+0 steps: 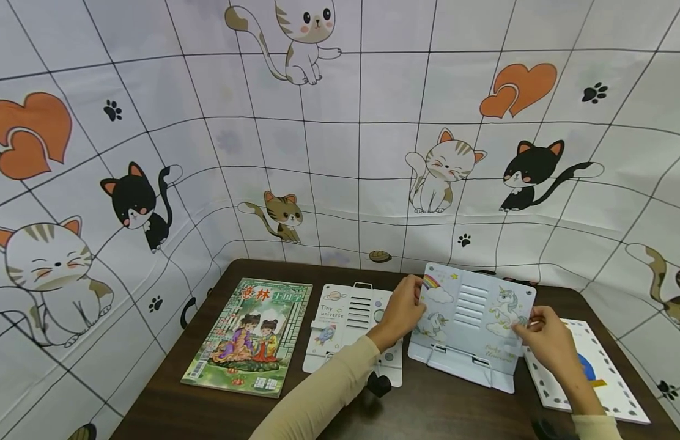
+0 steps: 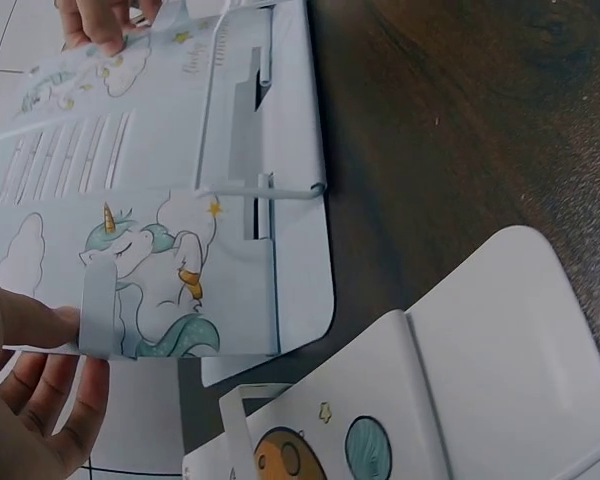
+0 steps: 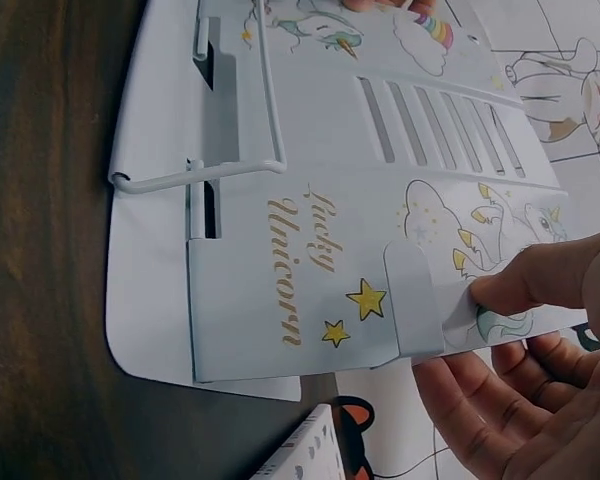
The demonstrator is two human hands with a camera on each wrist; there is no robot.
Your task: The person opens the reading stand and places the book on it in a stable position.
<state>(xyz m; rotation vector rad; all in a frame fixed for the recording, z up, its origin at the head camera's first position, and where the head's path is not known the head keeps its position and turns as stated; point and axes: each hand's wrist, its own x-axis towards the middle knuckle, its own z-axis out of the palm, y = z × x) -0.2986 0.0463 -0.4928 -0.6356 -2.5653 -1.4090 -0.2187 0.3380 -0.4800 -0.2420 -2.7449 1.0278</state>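
A pale metal book stand (image 1: 472, 318) with unicorn pictures stands tilted up on the table, its base plate (image 2: 310, 290) on the wood. My left hand (image 1: 399, 311) pinches its left edge, thumb (image 2: 40, 325) on the front and fingers behind. Opposite it, my right hand (image 1: 551, 342) holds the right edge the same way, the thumb (image 3: 525, 280) lying over the unicorn picture. Wire arms (image 3: 200, 172) and small side clips (image 3: 412, 300) show on the stand's front. Beside it, partly behind my left arm, lies a white "Tiny universe" book stand (image 1: 331, 327).
A green illustrated magazine (image 1: 252, 336) lies at the table's left. At the right is a white board or book (image 1: 615, 382) with a dark-dotted border and a blue shape. A cat-patterned cloth (image 1: 340, 146) hangs behind the dark wooden table (image 1: 428, 409).
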